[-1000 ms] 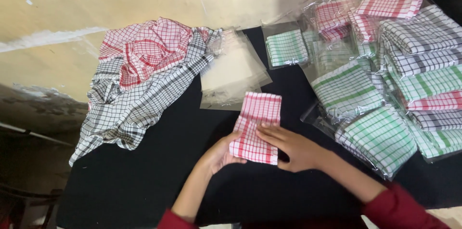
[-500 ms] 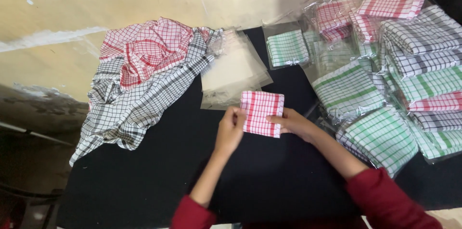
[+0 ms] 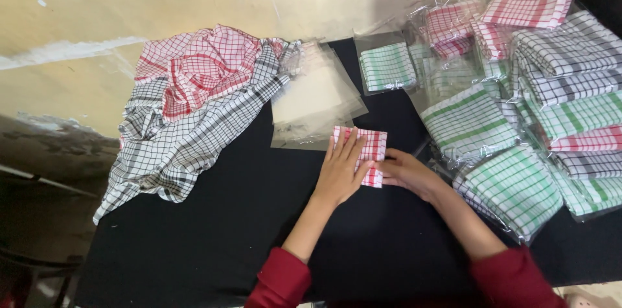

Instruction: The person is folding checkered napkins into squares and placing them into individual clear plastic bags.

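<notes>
Folded red-checked cloth (image 3: 366,152) lies flat on the black desk (image 3: 214,243), just below the clear plastic bags (image 3: 314,104). Left hand (image 3: 342,172) presses it with fingers spread flat; right hand (image 3: 405,173) pinches its right edge.

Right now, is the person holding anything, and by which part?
Nothing is lifted. The left hand lies flat on the folded red checked cloth on the black table; the right hand touches its right edge.
</notes>
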